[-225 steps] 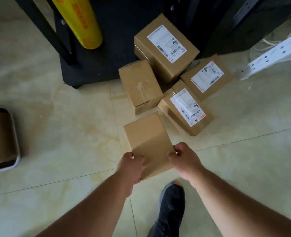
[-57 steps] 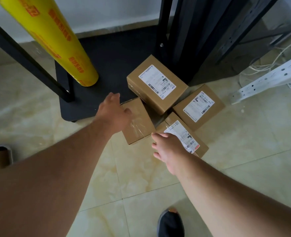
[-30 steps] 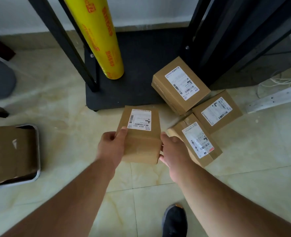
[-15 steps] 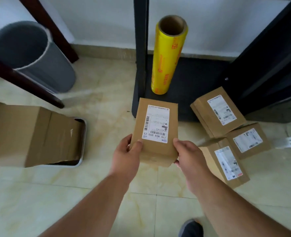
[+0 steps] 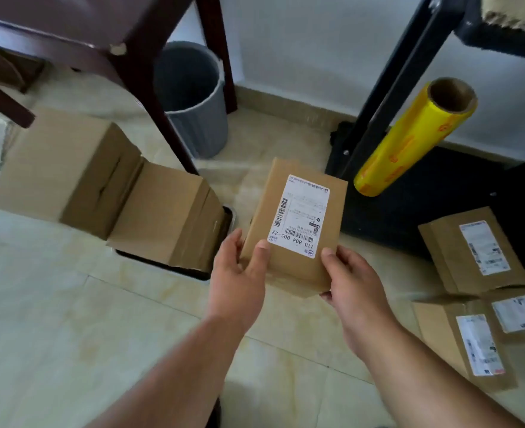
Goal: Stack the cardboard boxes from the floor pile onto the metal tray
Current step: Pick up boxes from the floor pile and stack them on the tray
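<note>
Brown cardboard, smooth and rectangular, forms the small box (image 5: 295, 223) with a white barcode label; the left hand (image 5: 239, 276) and right hand (image 5: 352, 281) grip its near corners, holding it above the glossy tiled floor (image 5: 54, 319). Plain boxes (image 5: 110, 186) fill the metal tray (image 5: 228, 216) just left. Three labelled boxes (image 5: 474, 251) lie right.

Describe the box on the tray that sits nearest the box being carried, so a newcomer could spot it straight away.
Start at the grey bin by the white wall and drop down to the metal tray on the tiled floor. Two plain boxes lie on it side by side; the one meant is the right-hand box, beside the left hand. Unlike the carried box, it shows no white label.
</note>
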A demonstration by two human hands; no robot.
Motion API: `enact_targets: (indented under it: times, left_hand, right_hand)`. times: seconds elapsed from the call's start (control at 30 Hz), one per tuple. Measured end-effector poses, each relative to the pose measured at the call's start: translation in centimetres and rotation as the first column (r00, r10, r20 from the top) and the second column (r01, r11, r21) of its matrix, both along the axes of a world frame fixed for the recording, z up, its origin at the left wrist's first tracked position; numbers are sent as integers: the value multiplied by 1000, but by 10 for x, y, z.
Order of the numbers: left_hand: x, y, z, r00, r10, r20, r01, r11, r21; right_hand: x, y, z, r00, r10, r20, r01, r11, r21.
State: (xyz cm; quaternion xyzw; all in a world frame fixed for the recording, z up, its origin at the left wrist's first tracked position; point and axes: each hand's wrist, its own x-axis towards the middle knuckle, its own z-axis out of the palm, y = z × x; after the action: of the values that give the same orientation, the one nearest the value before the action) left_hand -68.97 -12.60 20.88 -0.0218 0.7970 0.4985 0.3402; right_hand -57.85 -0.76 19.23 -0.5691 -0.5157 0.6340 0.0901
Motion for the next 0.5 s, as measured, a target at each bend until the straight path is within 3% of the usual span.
enact_targets:
  times: [0.37,0.5]
  left_hand:
    - [-67,-55,42,991,129,-28,-129,992,0]
    - [-92,-74,48,978,196,65,-198,980,17]
  right_hand:
    - [-78,-52,45,995,70,-67,-67,996,52]
    - [-110,-71,50,991,107,-82,-101,992,70]
